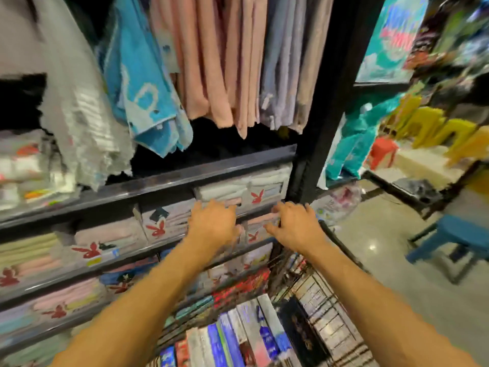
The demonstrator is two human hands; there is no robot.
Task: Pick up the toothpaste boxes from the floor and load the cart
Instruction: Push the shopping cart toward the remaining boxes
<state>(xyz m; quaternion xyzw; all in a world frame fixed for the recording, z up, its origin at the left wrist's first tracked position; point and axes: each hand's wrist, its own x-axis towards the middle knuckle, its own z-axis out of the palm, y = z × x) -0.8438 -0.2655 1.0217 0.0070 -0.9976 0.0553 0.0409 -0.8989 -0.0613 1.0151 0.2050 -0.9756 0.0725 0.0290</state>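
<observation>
While both our arms stretch forward over the wire cart (325, 308), our left hand (213, 223) and right hand (293, 223) sit side by side, apart, at its far end. They are in front of a shelf (158, 181) of boxed folded towels (169, 223). The backs of both hands face us and the fingers bend downward. Blur and the hands themselves hide what lies under them, so we cannot tell whether either hand grasps anything. The toothpaste boxes (238, 337) stand on edge in rows inside the cart, below our forearms. A black box (299, 329) sits just to their right, beside the wire wall. Pink, grey and blue hanging towels (217, 62) drape above the shelf. A blue stool (455, 234) stands on the floor to the right.
</observation>
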